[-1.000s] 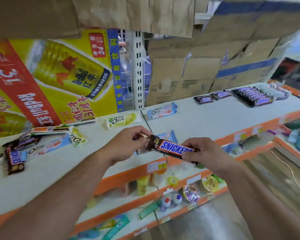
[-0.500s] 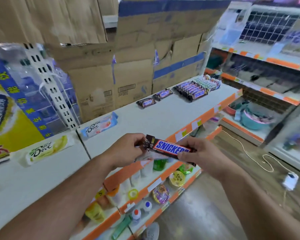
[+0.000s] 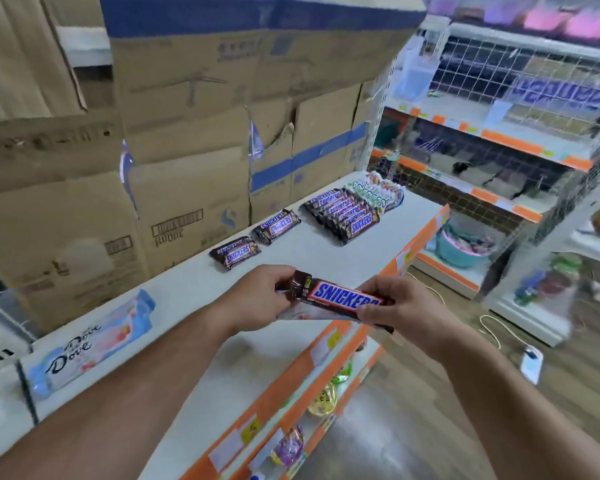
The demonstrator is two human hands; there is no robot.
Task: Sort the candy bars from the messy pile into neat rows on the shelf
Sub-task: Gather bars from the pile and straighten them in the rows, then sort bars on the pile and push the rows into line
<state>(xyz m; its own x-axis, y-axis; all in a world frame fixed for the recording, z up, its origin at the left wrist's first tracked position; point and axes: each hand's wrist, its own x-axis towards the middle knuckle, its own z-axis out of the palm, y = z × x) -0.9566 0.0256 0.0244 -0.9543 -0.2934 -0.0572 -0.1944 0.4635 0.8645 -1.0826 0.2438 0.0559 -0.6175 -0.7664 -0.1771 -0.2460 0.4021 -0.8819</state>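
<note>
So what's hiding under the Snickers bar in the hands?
Under the Snickers bar a pale wrapper peeks out, pinched between the left hand and right hand. Its label is covered, so I can't tell what it is.

White shelf (image 3: 312, 258) with orange front edge. On it: Dove bar (image 3: 90, 344) near left, two loose Snickers pairs (image 3: 235, 252) (image 3: 276, 226) mid, tight Snickers row (image 3: 343, 213) far right, touching a pale-wrapper row (image 3: 378, 192). Cartons (image 3: 174, 188) stand along the back.
</note>
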